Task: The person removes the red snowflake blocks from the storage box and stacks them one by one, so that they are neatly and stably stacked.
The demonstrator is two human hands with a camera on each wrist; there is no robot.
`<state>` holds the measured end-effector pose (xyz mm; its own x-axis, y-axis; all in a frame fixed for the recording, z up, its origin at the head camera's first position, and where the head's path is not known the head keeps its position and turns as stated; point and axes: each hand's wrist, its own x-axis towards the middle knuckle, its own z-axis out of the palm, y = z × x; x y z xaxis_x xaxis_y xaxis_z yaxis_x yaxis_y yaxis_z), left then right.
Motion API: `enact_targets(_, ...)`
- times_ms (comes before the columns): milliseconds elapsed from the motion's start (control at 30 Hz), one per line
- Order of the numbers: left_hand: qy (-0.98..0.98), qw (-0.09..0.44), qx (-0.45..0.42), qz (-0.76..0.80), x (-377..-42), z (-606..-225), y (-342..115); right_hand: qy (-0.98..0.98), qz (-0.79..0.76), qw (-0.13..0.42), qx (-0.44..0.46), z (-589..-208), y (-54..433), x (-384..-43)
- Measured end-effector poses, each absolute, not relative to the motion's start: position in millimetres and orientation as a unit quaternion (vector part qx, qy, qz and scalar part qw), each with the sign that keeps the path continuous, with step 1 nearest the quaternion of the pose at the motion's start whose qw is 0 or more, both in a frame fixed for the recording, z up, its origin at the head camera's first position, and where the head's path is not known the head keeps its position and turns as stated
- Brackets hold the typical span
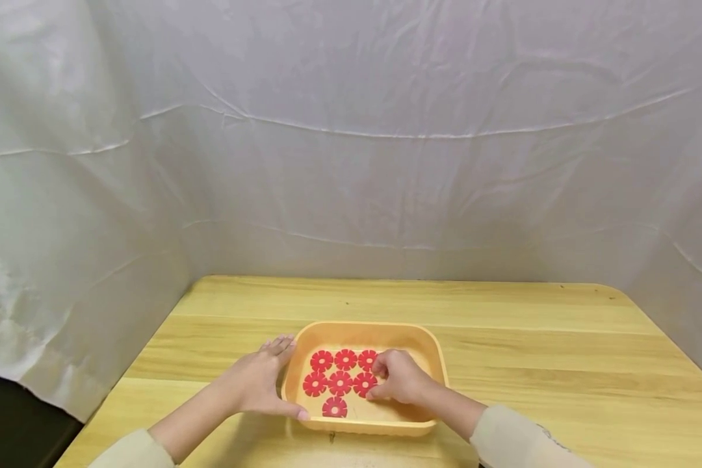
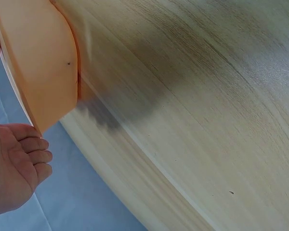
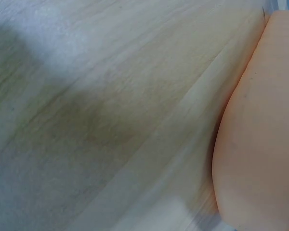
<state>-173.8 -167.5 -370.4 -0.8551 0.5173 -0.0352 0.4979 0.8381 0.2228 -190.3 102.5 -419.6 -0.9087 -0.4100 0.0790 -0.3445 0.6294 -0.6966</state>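
An orange plastic tray (image 1: 374, 427) with raised walls holds several red interlocking snowflake discs (image 1: 340, 383), laid out in rows on its bottom. My left hand (image 1: 261, 382) holds the tray's left end: the thumb lies on the front rim and the fingers reach along the left wall. In the left wrist view those fingers (image 2: 41, 156) bend beside the tray's edge. Inside the tray, my right hand (image 1: 402, 377) has its thumb and fingers curled at the right edge of a red snowflake disc (image 1: 364, 385) and pinches it. This hand partly covers the tray's right side.
The tray stands on a wood-grain table (image 1: 538, 351), near the front edge. Pale cloth (image 1: 409, 182) hangs behind and at both sides. A dark area (image 1: 17, 416) shows at the lower left.
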Motion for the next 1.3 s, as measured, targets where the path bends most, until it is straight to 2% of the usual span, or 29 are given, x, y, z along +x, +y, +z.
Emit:
enact_targets(300,0.958,0.042,0.265,0.105,-173.6,-371.5,-169.8,0.904,-0.362,0.023,-0.227,-419.7,97.1,-188.6)
enact_targets(1300,0.957,0.042,0.264,0.109,-173.3,-373.2,-168.7,0.909,-0.347,0.019,-0.229,-421.0,98.7,-190.5)
